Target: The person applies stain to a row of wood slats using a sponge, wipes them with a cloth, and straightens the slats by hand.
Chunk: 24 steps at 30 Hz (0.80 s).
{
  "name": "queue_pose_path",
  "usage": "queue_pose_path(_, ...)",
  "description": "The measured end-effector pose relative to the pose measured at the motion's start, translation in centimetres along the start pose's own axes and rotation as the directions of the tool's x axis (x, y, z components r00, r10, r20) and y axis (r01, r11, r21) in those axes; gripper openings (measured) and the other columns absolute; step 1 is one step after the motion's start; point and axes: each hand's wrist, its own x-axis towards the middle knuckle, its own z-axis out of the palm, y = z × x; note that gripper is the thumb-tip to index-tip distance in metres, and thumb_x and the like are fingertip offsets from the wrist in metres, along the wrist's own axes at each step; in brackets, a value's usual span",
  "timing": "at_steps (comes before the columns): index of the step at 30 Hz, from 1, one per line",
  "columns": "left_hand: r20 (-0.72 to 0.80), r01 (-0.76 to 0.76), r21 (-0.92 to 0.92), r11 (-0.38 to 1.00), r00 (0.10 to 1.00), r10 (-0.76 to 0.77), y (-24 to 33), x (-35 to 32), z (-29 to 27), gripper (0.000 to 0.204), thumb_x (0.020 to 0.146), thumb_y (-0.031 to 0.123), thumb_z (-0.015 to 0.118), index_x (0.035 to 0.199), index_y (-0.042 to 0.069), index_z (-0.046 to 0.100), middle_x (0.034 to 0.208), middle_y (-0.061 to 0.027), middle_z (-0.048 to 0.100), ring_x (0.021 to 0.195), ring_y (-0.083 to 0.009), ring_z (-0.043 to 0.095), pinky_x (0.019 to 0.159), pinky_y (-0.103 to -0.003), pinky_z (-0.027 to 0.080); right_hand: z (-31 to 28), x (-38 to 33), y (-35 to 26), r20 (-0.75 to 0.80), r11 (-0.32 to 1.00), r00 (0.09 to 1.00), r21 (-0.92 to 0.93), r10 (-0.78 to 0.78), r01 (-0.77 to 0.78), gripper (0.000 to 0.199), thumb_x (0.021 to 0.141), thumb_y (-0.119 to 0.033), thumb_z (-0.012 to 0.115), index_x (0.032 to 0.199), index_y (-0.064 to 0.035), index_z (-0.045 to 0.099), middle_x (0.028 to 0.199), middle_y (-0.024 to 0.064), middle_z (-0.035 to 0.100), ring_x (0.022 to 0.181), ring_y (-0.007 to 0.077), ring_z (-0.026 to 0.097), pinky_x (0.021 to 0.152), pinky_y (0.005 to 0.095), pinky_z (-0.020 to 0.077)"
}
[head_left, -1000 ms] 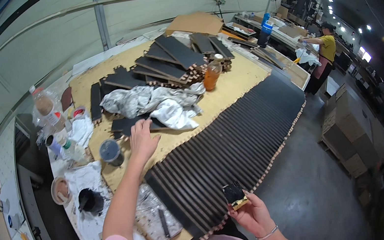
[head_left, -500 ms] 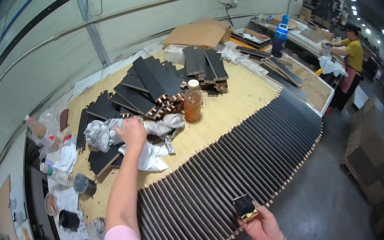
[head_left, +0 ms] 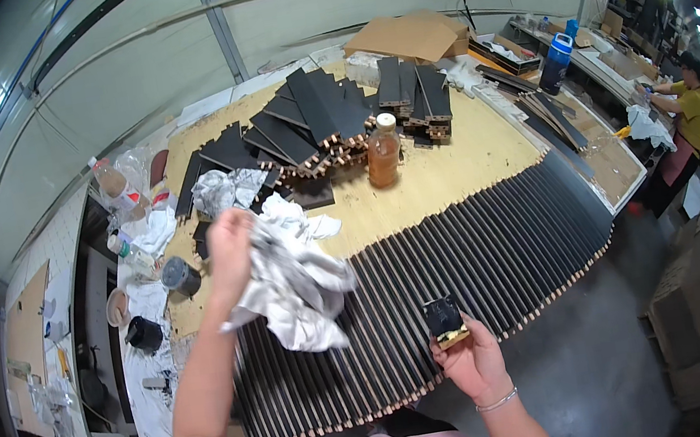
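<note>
My left hand (head_left: 232, 245) is closed on a stained white rag (head_left: 301, 284), which hangs down over the left end of a long row of narrow black slats (head_left: 432, 283). In my right hand (head_left: 471, 363) is a small block, black on its face with a yellowish spongy edge (head_left: 445, 320), held above the row's near edge. The slats lie side by side with pale wooden tips showing at both ends. Behind the rag, more crumpled cloth (head_left: 228, 190) lies against stacked black boards (head_left: 308, 121). A bottle of amber liquid with a white cap (head_left: 383, 152) stands beside the stack.
Dark cups (head_left: 180, 277) and plastic bottles (head_left: 114, 183) line the table's left side. Flattened cardboard (head_left: 409, 36) lies at the back. A blue bottle (head_left: 558, 63) stands at the right. Beyond it a person in a yellow top (head_left: 690, 113) works at another bench. Large cartons (head_left: 697, 302) stand at right.
My left hand has lifted the white rag off the table and brought it nearer, over the slats. My right hand still holds the block. The whole view has shifted slightly.
</note>
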Motion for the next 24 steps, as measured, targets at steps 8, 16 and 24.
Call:
queue_pose_path(8,0.568,-0.433,0.638,0.637,0.823,-0.008,-4.5,-13.6,5.9,0.074,0.089,0.027,0.076,0.155,0.016,0.045,0.157,-0.0181,0.044,0.143,-0.0393,0.042,0.116,-0.052,0.039,0.7,-3.4,0.7,-0.013,0.997,1.0,-0.073,-0.008,0.007,0.024,0.105,-0.024,0.059,0.121,-0.007,0.066,0.112,0.0108,0.074,0.091,0.0246,0.071,0.074,0.037,0.0588)
queue_pose_path(16,0.103,0.121,-0.552,0.825,0.992,-0.077,-4.4,-17.8,-2.0,0.063,0.079,-0.011,0.047,0.14,0.001,0.062,0.133,-0.0142,0.068,0.123,-0.0203,0.064,0.109,-0.033,0.048,2.6,-3.5,2.3,0.018,0.966,0.998,-0.251,0.062,-0.056,0.03,0.102,-0.025,0.062,0.125,-0.0067,0.065,0.115,0.009,0.072,0.093,0.0223,0.069,0.075,0.0345,0.0575)
queue_pose_path(24,-0.425,0.454,-0.384,0.804,0.686,-0.591,-2.4,-43.0,-17.3,0.031,0.085,-0.008,0.05,0.109,-0.006,0.07,0.105,-0.0145,0.075,0.091,-0.0238,0.074,0.086,-0.036,0.06,9.2,6.0,11.4,0.427,0.054,0.901,-0.904,0.077,0.424,0.028,0.084,-0.003,0.071,0.112,0.0026,0.072,0.108,0.0059,0.069,0.091,0.0171,0.062,0.08,0.0322,0.0509)
